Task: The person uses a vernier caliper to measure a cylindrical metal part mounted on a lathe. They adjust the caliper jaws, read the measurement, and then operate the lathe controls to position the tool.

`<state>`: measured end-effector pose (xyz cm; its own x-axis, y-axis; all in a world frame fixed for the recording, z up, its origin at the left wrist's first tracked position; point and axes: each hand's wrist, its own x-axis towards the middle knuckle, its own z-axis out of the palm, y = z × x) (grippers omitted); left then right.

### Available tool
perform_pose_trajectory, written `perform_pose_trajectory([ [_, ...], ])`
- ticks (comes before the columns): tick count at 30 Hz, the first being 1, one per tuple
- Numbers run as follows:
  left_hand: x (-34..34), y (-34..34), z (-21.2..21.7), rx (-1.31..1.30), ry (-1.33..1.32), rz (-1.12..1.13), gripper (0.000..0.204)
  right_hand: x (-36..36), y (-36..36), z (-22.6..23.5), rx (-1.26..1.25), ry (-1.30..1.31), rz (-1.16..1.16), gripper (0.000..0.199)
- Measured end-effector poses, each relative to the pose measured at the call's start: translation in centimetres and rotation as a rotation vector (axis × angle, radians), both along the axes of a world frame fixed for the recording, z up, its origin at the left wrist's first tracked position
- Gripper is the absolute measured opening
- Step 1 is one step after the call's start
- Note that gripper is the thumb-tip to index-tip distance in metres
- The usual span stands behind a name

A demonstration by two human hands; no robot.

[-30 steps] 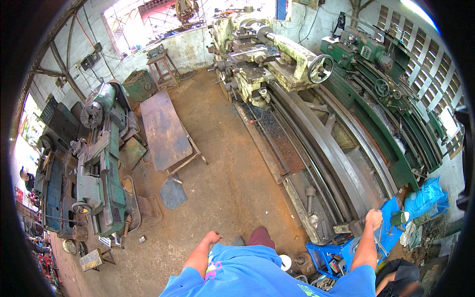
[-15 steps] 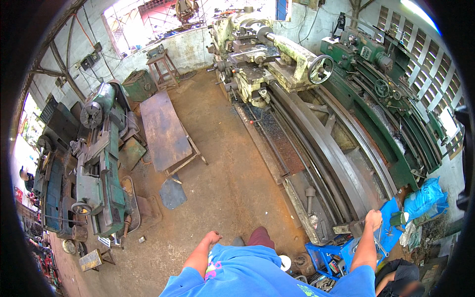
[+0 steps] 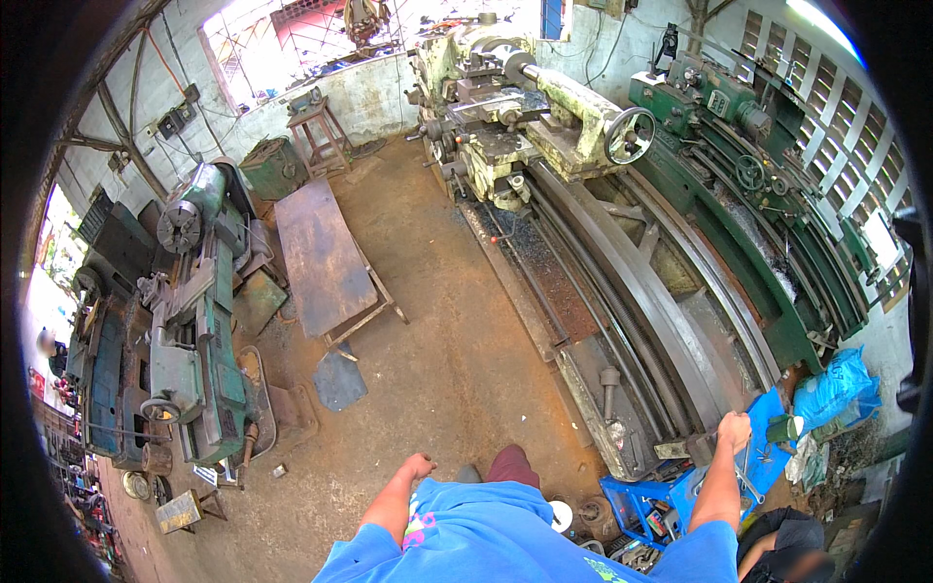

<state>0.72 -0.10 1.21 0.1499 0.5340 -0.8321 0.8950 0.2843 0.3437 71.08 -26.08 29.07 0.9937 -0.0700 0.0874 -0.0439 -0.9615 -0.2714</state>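
Note:
My right hand (image 3: pixel 735 430) is closed in a fist beside the end of the large lathe's bed (image 3: pixel 671 321). What its fingers hold, if anything, is hidden. Just below it, a wrench (image 3: pixel 751 489) shows against the blue tool trolley (image 3: pixel 766 455), beside my forearm. Small tools and a dark green cup-like container (image 3: pixel 781 428) sit on the blue top. My left hand (image 3: pixel 421 465) hangs low at my left side, its fingers loosely curled, with nothing seen in them and the concrete floor beneath.
A co-worker in a dark cap (image 3: pixel 792 544) is low at the right, near the trolley. Blue plastic bags (image 3: pixel 838 387) lie behind it. A green lathe (image 3: pixel 739 185) stands far right, another green lathe (image 3: pixel 209 321) at left. A low metal-topped table (image 3: pixel 323 255) stands left of centre.

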Motion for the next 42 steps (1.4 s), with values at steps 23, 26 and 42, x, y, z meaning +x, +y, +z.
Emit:
perform_pose_trajectory([
  [23,0.4,0.0,1.2,-0.016,0.007,-0.018,0.059,-1.0,0.4,0.9,0.008,-0.023,-0.002,0.034],
  [26,0.3,0.0,1.1,-0.02,-0.002,-0.014,0.059,-1.0,0.4,1.0,0.005,-0.014,0.007,0.034],
  [42,-0.1,0.1,-0.1,-0.028,-0.027,-0.018,0.058,-0.5,0.2,0.5,0.011,-0.006,0.008,0.034],
])
